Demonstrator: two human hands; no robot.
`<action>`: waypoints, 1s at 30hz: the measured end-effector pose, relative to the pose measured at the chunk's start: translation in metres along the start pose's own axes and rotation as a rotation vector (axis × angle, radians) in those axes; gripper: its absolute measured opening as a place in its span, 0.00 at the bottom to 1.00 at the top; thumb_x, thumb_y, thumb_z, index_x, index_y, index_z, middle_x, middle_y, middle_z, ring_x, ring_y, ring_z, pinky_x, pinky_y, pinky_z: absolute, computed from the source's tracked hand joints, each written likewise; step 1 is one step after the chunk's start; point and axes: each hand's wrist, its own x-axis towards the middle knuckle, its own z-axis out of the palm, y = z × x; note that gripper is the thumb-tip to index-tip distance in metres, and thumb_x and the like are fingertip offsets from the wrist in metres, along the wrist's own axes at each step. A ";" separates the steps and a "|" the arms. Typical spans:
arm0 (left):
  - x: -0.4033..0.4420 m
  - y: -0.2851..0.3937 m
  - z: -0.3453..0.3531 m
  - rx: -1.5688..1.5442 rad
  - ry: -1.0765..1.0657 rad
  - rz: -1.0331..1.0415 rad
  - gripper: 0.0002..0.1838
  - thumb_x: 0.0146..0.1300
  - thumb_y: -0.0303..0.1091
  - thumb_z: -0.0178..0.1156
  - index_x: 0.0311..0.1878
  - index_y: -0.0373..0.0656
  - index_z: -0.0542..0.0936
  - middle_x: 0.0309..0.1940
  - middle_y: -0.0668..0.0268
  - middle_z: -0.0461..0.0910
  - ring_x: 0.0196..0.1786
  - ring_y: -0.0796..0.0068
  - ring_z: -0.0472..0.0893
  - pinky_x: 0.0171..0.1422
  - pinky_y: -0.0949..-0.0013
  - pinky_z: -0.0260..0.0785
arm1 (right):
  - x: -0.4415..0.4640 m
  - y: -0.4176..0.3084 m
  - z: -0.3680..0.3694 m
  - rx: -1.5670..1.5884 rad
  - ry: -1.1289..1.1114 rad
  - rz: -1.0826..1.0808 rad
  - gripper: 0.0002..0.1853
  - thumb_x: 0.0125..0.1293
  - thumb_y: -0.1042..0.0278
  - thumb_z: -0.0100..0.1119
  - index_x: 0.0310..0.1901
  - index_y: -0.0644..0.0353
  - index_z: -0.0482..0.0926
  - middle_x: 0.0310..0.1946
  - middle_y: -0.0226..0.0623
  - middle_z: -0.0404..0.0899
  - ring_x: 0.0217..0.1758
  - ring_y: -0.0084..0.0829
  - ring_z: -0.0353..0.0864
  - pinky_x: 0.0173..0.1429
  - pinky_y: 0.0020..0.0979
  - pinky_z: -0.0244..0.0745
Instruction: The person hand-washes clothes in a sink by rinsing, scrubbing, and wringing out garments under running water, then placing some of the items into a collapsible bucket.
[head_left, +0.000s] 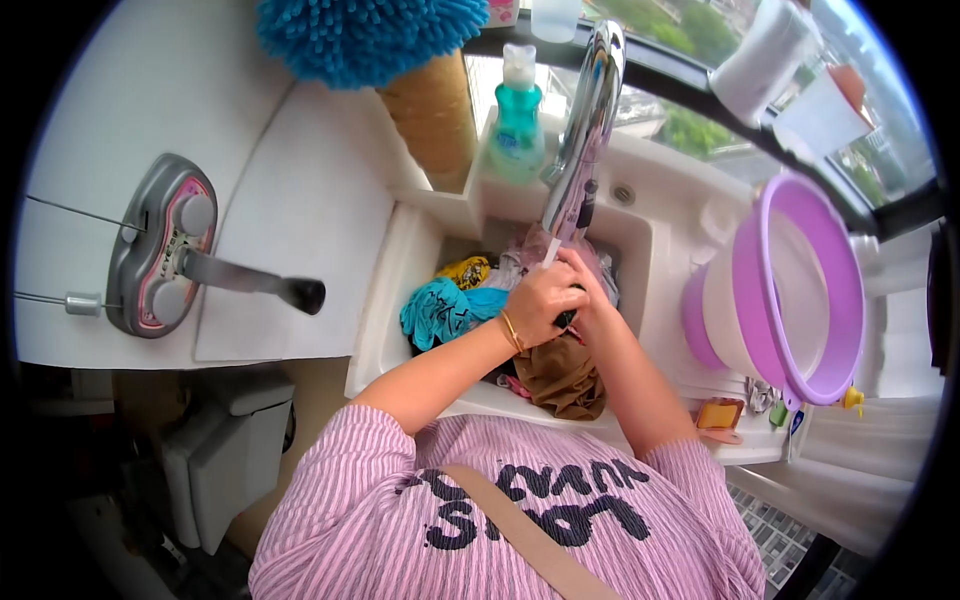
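Observation:
Both hands meet under the chrome faucet (590, 110), over clothes in a white sink (415, 240). My left hand (542, 303), with a thin gold bracelet at its wrist, has curled fingers around a small dark item (566, 318), too hidden to name. Pressed against it is my right hand (592, 290), its fingers bent and partly covered. Water appears to run from the faucet near the fingertips. A turquoise cloth (445, 312), a yellow patterned cloth (466, 272) and a brown cloth (562, 378) lie around and below the hands.
Behind the sink stands a green soap bottle (517, 125). A blue shaggy duster (370, 35) is at the top. Purple-rimmed basins (765, 290) lean at the right, near a yellow-brown soap bar (718, 414). A grey wall-type fixture (165, 245) is at the left.

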 end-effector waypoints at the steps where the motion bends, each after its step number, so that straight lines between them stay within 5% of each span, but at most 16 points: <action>1: 0.002 0.002 -0.005 0.044 -0.073 0.099 0.17 0.37 0.28 0.71 0.35 0.46 0.81 0.43 0.63 0.81 0.50 0.56 0.80 0.58 0.57 0.74 | 0.006 -0.005 0.001 -0.250 -0.116 -0.042 0.16 0.74 0.57 0.60 0.55 0.58 0.81 0.51 0.35 0.83 0.53 0.29 0.83 0.59 0.35 0.81; 4: 0.001 0.006 -0.005 0.103 -0.213 0.290 0.15 0.37 0.30 0.69 0.34 0.47 0.80 0.44 0.63 0.81 0.51 0.58 0.80 0.59 0.57 0.72 | 0.005 -0.052 0.050 -0.506 0.055 0.217 0.18 0.74 0.59 0.61 0.59 0.60 0.81 0.55 0.35 0.83 0.53 0.29 0.83 0.64 0.33 0.76; 6: -0.001 0.005 0.000 0.140 -0.225 0.367 0.10 0.43 0.34 0.65 0.32 0.48 0.80 0.41 0.65 0.81 0.49 0.60 0.80 0.59 0.58 0.72 | 0.017 -0.048 0.043 -0.477 -0.057 0.230 0.15 0.72 0.61 0.64 0.53 0.60 0.84 0.52 0.31 0.85 0.53 0.27 0.82 0.65 0.31 0.73; 10: -0.011 0.007 0.013 0.223 -0.394 0.502 0.06 0.49 0.40 0.61 0.28 0.51 0.83 0.36 0.69 0.81 0.45 0.65 0.80 0.56 0.60 0.74 | 0.014 -0.054 0.061 -1.224 -0.306 0.019 0.10 0.67 0.60 0.68 0.37 0.59 0.86 0.36 0.30 0.85 0.42 0.26 0.78 0.51 0.33 0.72; 12: -0.017 0.008 0.024 0.382 -0.618 0.500 0.09 0.48 0.40 0.61 0.30 0.50 0.85 0.37 0.70 0.82 0.44 0.67 0.81 0.55 0.61 0.74 | 0.012 -0.052 0.070 -1.236 -0.347 0.128 0.13 0.64 0.57 0.70 0.36 0.60 0.83 0.30 0.35 0.81 0.36 0.29 0.74 0.46 0.34 0.71; 16: -0.046 -0.007 0.089 0.462 -0.674 0.392 0.15 0.58 0.36 0.60 0.43 0.40 0.90 0.46 0.58 0.88 0.52 0.55 0.85 0.60 0.51 0.73 | 0.008 -0.024 0.057 -1.396 -0.219 0.187 0.14 0.62 0.55 0.72 0.36 0.58 0.86 0.29 0.39 0.83 0.35 0.29 0.80 0.44 0.34 0.74; 17: -0.049 -0.001 0.098 0.456 -0.783 0.302 0.15 0.60 0.35 0.59 0.44 0.40 0.91 0.48 0.58 0.88 0.54 0.55 0.84 0.62 0.52 0.72 | 0.004 -0.020 0.055 -1.492 -0.277 0.116 0.17 0.62 0.53 0.68 0.40 0.60 0.86 0.35 0.48 0.87 0.42 0.47 0.86 0.49 0.43 0.78; 20: -0.060 0.008 0.125 0.418 -1.060 0.201 0.17 0.67 0.34 0.54 0.51 0.41 0.89 0.57 0.59 0.86 0.62 0.60 0.82 0.66 0.57 0.71 | -0.014 -0.006 0.056 -1.683 -0.224 0.256 0.14 0.61 0.57 0.65 0.41 0.59 0.87 0.39 0.52 0.87 0.46 0.53 0.86 0.53 0.46 0.79; 21: -0.030 0.038 0.096 0.317 -1.109 -0.036 0.23 0.72 0.34 0.48 0.66 0.39 0.78 0.68 0.53 0.77 0.69 0.58 0.76 0.75 0.58 0.63 | -0.018 0.014 0.040 -1.773 -0.186 0.100 0.14 0.60 0.60 0.63 0.42 0.59 0.87 0.42 0.52 0.87 0.47 0.53 0.86 0.55 0.47 0.80; 22: -0.054 0.025 0.121 0.319 -1.104 -0.034 0.23 0.72 0.34 0.48 0.66 0.39 0.78 0.68 0.53 0.77 0.69 0.58 0.76 0.75 0.58 0.63 | -0.023 0.016 0.043 -1.864 -0.201 0.207 0.14 0.59 0.61 0.62 0.42 0.59 0.88 0.42 0.53 0.88 0.47 0.53 0.87 0.55 0.46 0.81; 24: -0.095 0.012 0.161 0.008 -0.733 -0.146 0.24 0.76 0.37 0.45 0.72 0.43 0.72 0.73 0.59 0.72 0.74 0.62 0.71 0.79 0.61 0.59 | -0.036 0.022 0.045 -1.964 -0.179 0.261 0.14 0.59 0.62 0.62 0.42 0.61 0.87 0.41 0.54 0.87 0.47 0.53 0.87 0.53 0.47 0.82; 25: -0.093 0.011 0.169 -0.077 -0.972 -0.258 0.25 0.79 0.40 0.42 0.75 0.47 0.68 0.76 0.64 0.68 0.77 0.66 0.67 0.81 0.63 0.56 | -0.040 0.024 0.044 -1.965 -0.177 0.263 0.14 0.59 0.62 0.62 0.42 0.61 0.87 0.41 0.54 0.87 0.47 0.53 0.87 0.53 0.47 0.82; 28: -0.046 0.039 0.136 0.000 -1.230 -0.231 0.29 0.81 0.46 0.34 0.82 0.56 0.60 0.81 0.69 0.61 0.83 0.74 0.58 0.85 0.63 0.49 | -0.052 0.027 0.041 -1.908 -0.008 0.182 0.13 0.62 0.62 0.63 0.41 0.63 0.86 0.39 0.56 0.86 0.47 0.55 0.87 0.53 0.49 0.82; 30: -0.054 0.040 0.137 0.092 -1.109 -0.244 0.27 0.80 0.45 0.39 0.79 0.56 0.65 0.81 0.68 0.62 0.83 0.72 0.58 0.85 0.62 0.48 | -0.061 0.013 0.045 -1.754 0.176 -0.044 0.13 0.65 0.61 0.64 0.39 0.64 0.85 0.38 0.58 0.86 0.45 0.58 0.86 0.51 0.51 0.81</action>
